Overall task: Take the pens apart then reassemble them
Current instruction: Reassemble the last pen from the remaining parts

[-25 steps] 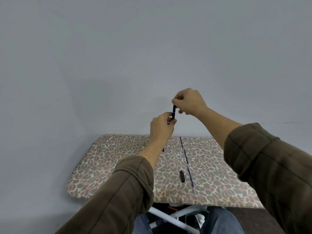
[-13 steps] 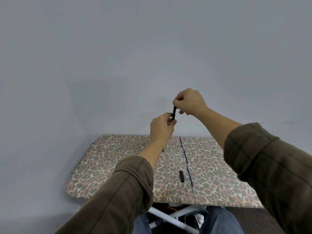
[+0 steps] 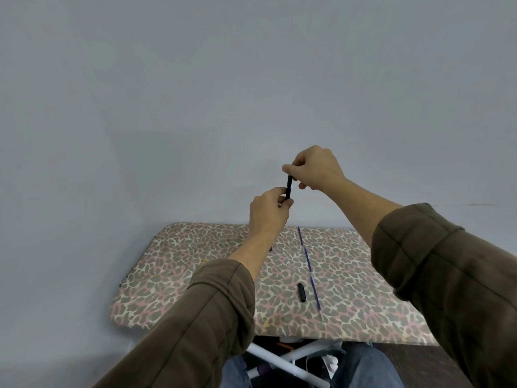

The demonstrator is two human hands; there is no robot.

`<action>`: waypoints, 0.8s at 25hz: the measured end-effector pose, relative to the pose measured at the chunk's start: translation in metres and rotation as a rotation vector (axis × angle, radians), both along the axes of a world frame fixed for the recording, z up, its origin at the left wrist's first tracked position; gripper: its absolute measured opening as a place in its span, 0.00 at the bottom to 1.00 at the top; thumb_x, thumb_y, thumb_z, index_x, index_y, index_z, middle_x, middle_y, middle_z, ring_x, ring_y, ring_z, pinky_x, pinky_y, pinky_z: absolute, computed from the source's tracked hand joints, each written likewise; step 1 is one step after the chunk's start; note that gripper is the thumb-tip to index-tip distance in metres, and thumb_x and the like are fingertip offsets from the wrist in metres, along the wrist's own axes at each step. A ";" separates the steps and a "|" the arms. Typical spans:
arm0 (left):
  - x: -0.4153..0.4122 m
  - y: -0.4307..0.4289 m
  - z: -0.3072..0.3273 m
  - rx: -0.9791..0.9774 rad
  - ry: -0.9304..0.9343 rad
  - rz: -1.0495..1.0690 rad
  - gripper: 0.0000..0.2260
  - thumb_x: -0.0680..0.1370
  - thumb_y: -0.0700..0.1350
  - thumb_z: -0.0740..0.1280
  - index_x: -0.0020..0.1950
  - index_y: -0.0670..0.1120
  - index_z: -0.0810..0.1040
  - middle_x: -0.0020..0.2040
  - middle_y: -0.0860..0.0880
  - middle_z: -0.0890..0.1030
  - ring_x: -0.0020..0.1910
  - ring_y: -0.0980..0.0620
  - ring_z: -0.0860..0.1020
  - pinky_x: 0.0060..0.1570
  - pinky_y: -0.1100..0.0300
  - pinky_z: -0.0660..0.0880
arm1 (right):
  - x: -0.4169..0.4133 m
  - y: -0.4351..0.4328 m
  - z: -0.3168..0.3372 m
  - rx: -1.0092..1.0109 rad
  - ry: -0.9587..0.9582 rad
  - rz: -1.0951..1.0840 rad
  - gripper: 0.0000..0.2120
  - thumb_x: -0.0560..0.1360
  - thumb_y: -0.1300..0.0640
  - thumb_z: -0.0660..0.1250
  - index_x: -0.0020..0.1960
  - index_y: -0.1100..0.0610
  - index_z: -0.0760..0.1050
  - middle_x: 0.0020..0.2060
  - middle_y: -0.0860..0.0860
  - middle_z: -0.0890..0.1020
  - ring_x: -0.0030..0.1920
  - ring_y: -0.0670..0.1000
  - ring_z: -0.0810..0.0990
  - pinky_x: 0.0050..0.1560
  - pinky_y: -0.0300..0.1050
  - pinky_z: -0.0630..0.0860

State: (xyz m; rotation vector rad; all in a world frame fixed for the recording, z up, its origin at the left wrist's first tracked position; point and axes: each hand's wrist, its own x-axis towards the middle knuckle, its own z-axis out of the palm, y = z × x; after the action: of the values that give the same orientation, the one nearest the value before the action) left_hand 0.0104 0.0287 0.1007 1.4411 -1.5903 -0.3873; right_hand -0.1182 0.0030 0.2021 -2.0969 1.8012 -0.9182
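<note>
A short black pen (image 3: 288, 187) stands nearly upright in the air above the table. My left hand (image 3: 268, 210) pinches its lower end, and my right hand (image 3: 314, 167) pinches its top end from above. On the leopard-print table (image 3: 195, 264) lie a long thin blue refill (image 3: 307, 260) and a small black pen part (image 3: 301, 292) beside it. A dark bit shows just behind my left wrist, mostly hidden.
The table stands against a plain grey wall (image 3: 251, 93). White table legs (image 3: 279, 362) and my jeans-clad knees (image 3: 363, 368) show below the near edge. My brown sleeves cover the lower part of the view.
Both hands keep hold of the black pen in the same place; my right fingers have shifted slightly on its top end.
</note>
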 end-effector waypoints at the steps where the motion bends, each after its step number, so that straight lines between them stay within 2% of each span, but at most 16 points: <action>1: 0.000 0.000 0.001 -0.002 0.000 0.002 0.12 0.80 0.46 0.71 0.63 0.49 0.82 0.52 0.49 0.87 0.46 0.52 0.84 0.49 0.59 0.78 | 0.000 0.000 0.001 0.005 -0.013 -0.001 0.08 0.76 0.51 0.69 0.42 0.52 0.83 0.36 0.53 0.88 0.36 0.52 0.88 0.42 0.53 0.87; 4: 0.000 0.000 0.001 -0.004 -0.003 0.002 0.12 0.80 0.47 0.71 0.63 0.49 0.82 0.52 0.49 0.87 0.45 0.52 0.84 0.43 0.65 0.74 | 0.001 0.000 0.001 0.011 -0.006 0.011 0.07 0.75 0.56 0.67 0.41 0.51 0.82 0.36 0.53 0.88 0.38 0.54 0.89 0.43 0.56 0.87; 7: -0.001 0.001 0.001 -0.004 -0.006 -0.001 0.12 0.80 0.46 0.71 0.63 0.49 0.82 0.53 0.49 0.87 0.46 0.52 0.84 0.45 0.64 0.74 | 0.001 0.000 0.002 -0.012 0.017 -0.004 0.06 0.76 0.53 0.70 0.42 0.53 0.82 0.35 0.53 0.87 0.36 0.50 0.88 0.43 0.54 0.87; 9: 0.000 0.002 0.002 -0.004 0.007 -0.002 0.12 0.80 0.46 0.71 0.63 0.49 0.82 0.52 0.49 0.87 0.46 0.53 0.84 0.44 0.65 0.75 | 0.001 0.000 0.002 -0.007 0.003 0.000 0.07 0.76 0.51 0.71 0.42 0.53 0.83 0.36 0.53 0.87 0.36 0.51 0.88 0.43 0.53 0.87; 13: 0.000 0.003 0.002 -0.007 0.016 -0.011 0.12 0.80 0.46 0.71 0.63 0.49 0.82 0.52 0.50 0.87 0.47 0.52 0.84 0.51 0.56 0.80 | 0.001 0.000 0.001 0.004 0.005 0.001 0.06 0.76 0.54 0.69 0.42 0.54 0.83 0.35 0.54 0.87 0.37 0.54 0.89 0.43 0.55 0.87; 17: -0.001 0.003 0.001 -0.007 0.022 -0.012 0.12 0.80 0.47 0.71 0.63 0.50 0.82 0.52 0.50 0.87 0.47 0.52 0.84 0.51 0.56 0.79 | 0.000 0.001 0.001 -0.013 0.006 -0.014 0.10 0.76 0.48 0.72 0.42 0.54 0.83 0.35 0.53 0.87 0.35 0.51 0.88 0.41 0.51 0.86; 20: 0.000 0.002 0.001 -0.006 0.016 -0.007 0.12 0.80 0.47 0.71 0.63 0.49 0.82 0.52 0.50 0.87 0.47 0.53 0.84 0.48 0.60 0.77 | 0.000 0.001 0.001 -0.001 0.014 0.004 0.06 0.75 0.52 0.71 0.42 0.53 0.83 0.35 0.53 0.87 0.36 0.52 0.89 0.42 0.53 0.87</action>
State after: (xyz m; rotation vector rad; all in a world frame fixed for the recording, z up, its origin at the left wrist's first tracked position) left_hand 0.0100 0.0304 0.1020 1.4250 -1.5827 -0.3963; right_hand -0.1186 0.0038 0.2034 -2.1116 1.8035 -0.9052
